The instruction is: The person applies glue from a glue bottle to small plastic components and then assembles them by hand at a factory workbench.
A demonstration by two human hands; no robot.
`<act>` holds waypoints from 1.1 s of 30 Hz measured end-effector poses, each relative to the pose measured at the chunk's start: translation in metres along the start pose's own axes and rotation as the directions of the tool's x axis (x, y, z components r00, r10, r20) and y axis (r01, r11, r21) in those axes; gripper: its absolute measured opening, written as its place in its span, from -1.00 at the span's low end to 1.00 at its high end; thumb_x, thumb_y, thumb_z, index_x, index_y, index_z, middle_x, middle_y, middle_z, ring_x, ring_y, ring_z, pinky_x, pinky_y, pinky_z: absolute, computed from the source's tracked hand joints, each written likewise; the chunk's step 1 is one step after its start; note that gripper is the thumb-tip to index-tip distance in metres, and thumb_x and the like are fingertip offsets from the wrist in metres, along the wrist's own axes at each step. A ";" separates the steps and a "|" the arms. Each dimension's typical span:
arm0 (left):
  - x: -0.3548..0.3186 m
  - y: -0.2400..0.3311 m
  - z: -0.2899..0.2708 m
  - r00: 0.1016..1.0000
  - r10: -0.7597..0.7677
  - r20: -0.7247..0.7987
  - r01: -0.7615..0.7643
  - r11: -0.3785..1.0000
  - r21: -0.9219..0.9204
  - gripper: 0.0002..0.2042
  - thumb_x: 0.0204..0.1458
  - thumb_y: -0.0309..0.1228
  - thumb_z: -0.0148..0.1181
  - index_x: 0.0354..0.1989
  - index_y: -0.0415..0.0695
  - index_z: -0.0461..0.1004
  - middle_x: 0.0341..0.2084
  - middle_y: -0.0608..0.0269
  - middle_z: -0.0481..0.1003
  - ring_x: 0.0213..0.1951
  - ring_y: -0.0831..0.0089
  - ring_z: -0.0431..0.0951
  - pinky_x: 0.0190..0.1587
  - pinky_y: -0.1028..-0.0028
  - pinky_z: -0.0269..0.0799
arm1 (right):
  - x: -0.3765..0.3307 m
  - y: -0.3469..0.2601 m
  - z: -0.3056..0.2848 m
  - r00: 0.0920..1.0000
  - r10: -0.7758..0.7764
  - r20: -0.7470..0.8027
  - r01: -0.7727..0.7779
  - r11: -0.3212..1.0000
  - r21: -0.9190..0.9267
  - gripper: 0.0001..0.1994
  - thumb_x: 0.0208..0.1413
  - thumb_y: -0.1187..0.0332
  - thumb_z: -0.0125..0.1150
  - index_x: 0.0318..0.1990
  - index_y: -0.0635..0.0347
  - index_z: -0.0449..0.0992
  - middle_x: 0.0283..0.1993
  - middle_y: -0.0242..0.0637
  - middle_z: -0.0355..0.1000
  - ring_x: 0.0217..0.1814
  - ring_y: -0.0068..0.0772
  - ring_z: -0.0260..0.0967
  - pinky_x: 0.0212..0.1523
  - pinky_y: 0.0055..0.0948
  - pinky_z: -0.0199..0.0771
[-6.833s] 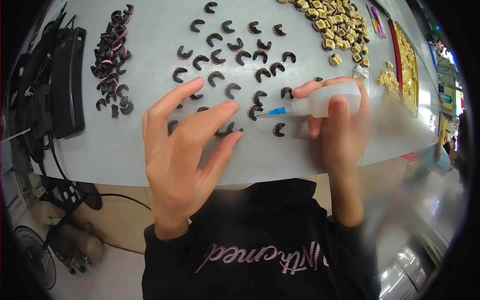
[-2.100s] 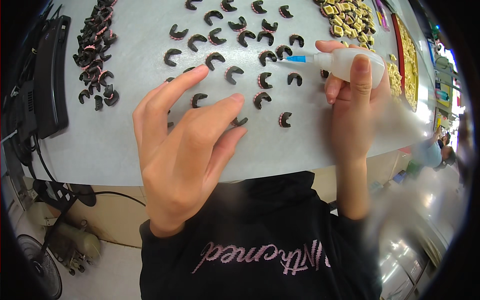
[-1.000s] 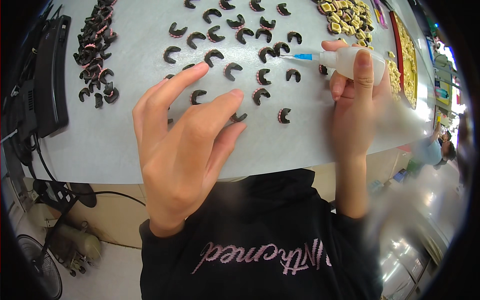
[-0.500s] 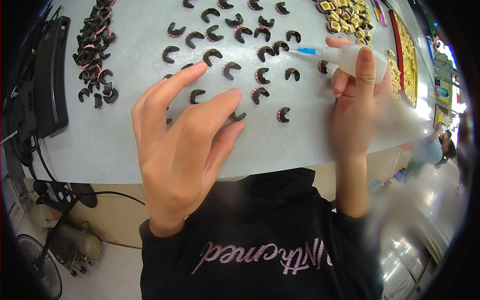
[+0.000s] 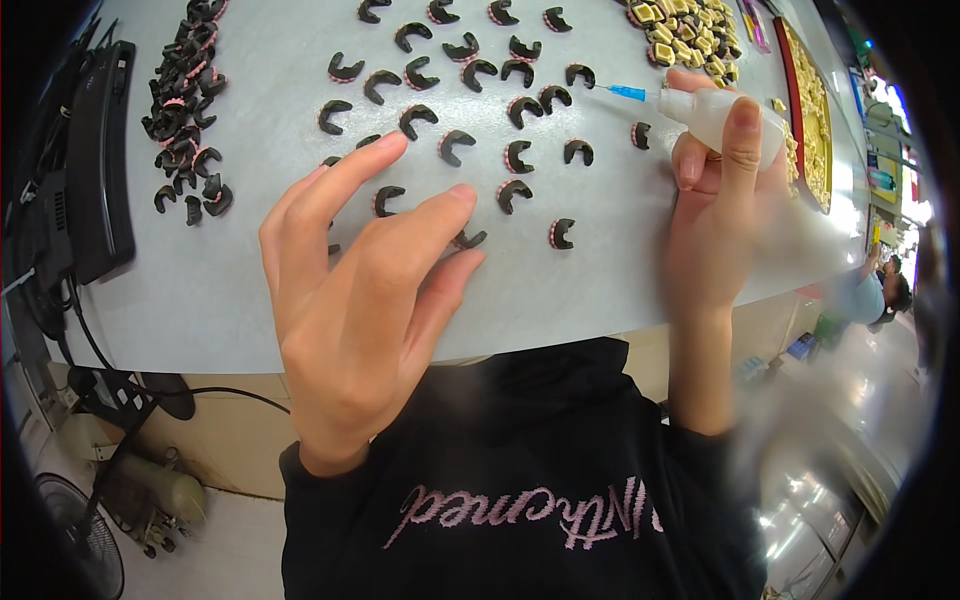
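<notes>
In my right hand is a white squeeze bottle with a blue needle tip, held pointing left. The thin needle's end is at a small black horseshoe-shaped piece; whether it touches cannot be made out. My left hand hovers over the table with fingers apart and holds nothing. Beneath its fingertips a black horseshoe piece is partly hidden. Several more such pieces lie spread about, many with a pink beaded outer edge, like small dental arches, among them one near the front.
A heap of black and pink pieces runs along the left, beside a black device with cables. At the far right lie cream-and-black pieces and a red-edged tray of yellowish bits. A fan stands below left; another person is at far right.
The needle tip has moved from one black horseshoe piece to another slightly farther back and to the right. My left hand stays nearly in place, open.
</notes>
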State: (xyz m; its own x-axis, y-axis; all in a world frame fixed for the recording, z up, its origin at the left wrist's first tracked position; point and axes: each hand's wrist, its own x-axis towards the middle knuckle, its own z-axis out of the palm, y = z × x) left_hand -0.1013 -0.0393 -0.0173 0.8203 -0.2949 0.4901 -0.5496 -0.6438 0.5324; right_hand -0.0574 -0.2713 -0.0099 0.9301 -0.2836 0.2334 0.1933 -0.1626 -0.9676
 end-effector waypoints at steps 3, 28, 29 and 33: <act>-0.001 0.000 0.000 1.000 -0.001 0.006 0.001 1.000 -0.007 -0.45 -0.27 -0.67 0.49 -0.01 -0.21 0.44 -0.34 0.16 0.67 0.15 0.00 0.48 0.12 0.22 0.37 | -0.001 0.001 -0.001 1.000 0.001 0.027 0.000 0.999 -0.046 -0.59 0.41 0.10 -0.01 -0.14 0.37 0.48 0.00 -0.01 0.54 -0.46 -0.69 0.09 -0.36 -0.68 0.18; 0.000 -0.001 0.001 1.000 0.002 -0.008 -0.002 1.000 -0.002 -0.47 -0.23 -0.65 0.48 -0.01 -0.20 0.45 -0.35 0.17 0.67 0.14 0.02 0.49 0.11 0.23 0.38 | 0.002 0.003 0.001 0.999 -0.016 -0.031 0.017 1.000 0.022 -0.69 0.36 0.15 0.12 -0.18 0.25 0.31 -0.14 -0.09 0.61 -0.49 -0.72 0.24 -0.45 -0.71 0.27; 0.000 -0.001 0.002 1.000 0.005 -0.009 -0.005 1.000 0.004 -0.47 -0.23 -0.65 0.48 -0.01 -0.20 0.45 -0.35 0.18 0.67 0.14 0.03 0.49 0.10 0.23 0.38 | 0.002 0.003 0.001 0.999 -0.016 -0.031 0.017 1.000 0.021 -0.69 0.36 0.15 0.12 -0.18 0.25 0.31 -0.14 -0.09 0.61 -0.49 -0.72 0.24 -0.45 -0.71 0.27; 0.000 -0.001 0.001 1.000 0.005 -0.010 -0.005 1.000 0.000 -0.48 -0.23 -0.65 0.48 -0.02 -0.20 0.45 -0.35 0.18 0.67 0.14 0.03 0.49 0.11 0.23 0.38 | 0.001 0.003 0.000 0.999 -0.002 -0.036 0.002 1.000 0.014 -0.70 0.35 0.16 0.13 -0.18 0.25 0.31 -0.15 -0.09 0.61 -0.50 -0.73 0.20 -0.46 -0.71 0.23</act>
State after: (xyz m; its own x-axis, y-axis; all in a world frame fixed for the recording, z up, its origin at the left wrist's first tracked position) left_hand -0.1004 -0.0396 -0.0185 0.8156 -0.2910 0.5000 -0.5540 -0.6421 0.5299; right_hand -0.0556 -0.2721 -0.0126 0.9179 -0.3171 0.2385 0.1999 -0.1497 -0.9683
